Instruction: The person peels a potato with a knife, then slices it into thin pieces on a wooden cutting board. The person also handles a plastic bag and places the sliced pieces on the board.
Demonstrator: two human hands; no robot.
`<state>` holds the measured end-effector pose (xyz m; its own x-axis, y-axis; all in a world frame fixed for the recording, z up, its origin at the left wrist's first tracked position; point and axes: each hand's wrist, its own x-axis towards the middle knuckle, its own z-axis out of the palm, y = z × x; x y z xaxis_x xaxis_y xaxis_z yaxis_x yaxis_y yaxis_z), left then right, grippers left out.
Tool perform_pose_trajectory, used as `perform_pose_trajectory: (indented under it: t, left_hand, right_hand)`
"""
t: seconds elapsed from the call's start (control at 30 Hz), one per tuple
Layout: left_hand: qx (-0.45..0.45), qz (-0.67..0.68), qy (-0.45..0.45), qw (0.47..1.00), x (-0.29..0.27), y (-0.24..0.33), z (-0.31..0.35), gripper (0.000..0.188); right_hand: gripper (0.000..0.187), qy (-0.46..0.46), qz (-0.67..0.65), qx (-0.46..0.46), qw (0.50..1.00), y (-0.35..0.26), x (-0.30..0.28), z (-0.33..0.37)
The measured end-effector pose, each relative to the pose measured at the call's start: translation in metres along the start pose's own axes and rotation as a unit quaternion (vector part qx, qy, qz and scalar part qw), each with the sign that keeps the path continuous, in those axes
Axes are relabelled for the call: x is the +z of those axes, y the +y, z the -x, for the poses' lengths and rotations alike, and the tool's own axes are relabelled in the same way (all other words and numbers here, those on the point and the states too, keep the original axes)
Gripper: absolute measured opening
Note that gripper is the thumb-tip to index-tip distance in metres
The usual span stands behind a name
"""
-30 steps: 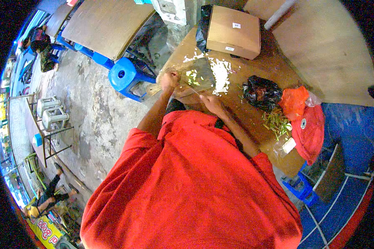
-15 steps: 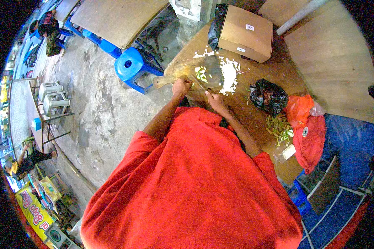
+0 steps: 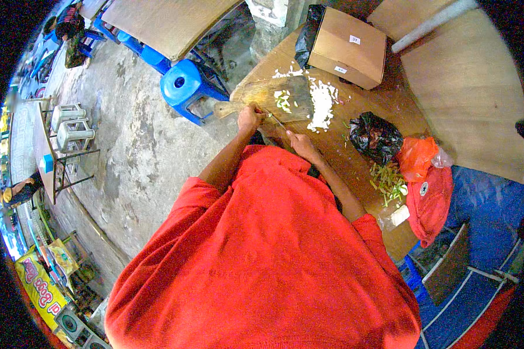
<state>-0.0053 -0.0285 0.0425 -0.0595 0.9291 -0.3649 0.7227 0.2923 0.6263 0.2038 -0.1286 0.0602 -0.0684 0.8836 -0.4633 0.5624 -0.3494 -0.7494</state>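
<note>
My right hand point(image 3: 302, 145) is closed around the handle of a knife point(image 3: 278, 121), whose blade points up and left toward my other hand. My left hand point(image 3: 250, 118) is closed at the near edge of a wooden cutting board point(image 3: 259, 93), beside its handle. Something small and pale shows at its fingertips, too small to name. On the board lies a little heap of chopped pale-green and white pieces point(image 3: 283, 101). A larger heap of white chopped pieces point(image 3: 322, 104) spreads just right of the board.
The wooden table point(image 3: 332, 157) also bears a cardboard box point(image 3: 348, 46), a black plastic bag point(image 3: 375, 136), green trimmings point(image 3: 387, 181), an orange bag point(image 3: 418, 158) and a red cloth item point(image 3: 429, 203). A blue stool point(image 3: 183, 87) stands left of the board.
The knife blade has shifted slightly toward me, away from the chopped pieces. My left hand has moved a little left. The view has tilted slightly.
</note>
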Motion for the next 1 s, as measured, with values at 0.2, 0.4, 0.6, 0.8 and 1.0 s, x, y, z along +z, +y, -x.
perform_pose_trajectory:
  t: [0.2, 0.4, 0.6, 0.8, 1.0]
  left_hand:
    - [-0.003, -0.004, 0.015, 1.0, 0.001, -0.001, -0.001, 0.026]
    - [-0.013, -0.01, -0.028, 0.999, 0.0, 0.0, -0.006, 0.025]
    - [0.003, -0.026, 0.005, 1.0, -0.009, 0.009, 0.006, 0.023]
    - [0.093, -0.088, -0.021, 0.992, 0.003, 0.016, 0.007, 0.036]
    - [0.211, 0.06, -0.042, 0.975, 0.012, 0.023, 0.014, 0.035]
  right_hand:
    - [0.064, -0.007, 0.066, -0.024, 0.998, 0.007, 0.007, -0.005]
    - [0.055, 0.022, 0.125, -0.167, 0.978, 0.006, 0.006, -0.007]
    - [0.054, 0.165, 0.027, -0.054, 0.984, 0.022, 0.006, -0.019]
    - [0.051, 0.188, -0.098, -0.033, 0.977, 0.019, -0.003, -0.006]
    - [0.028, 0.328, -0.183, -0.126, 0.918, 0.024, 0.018, 0.009]
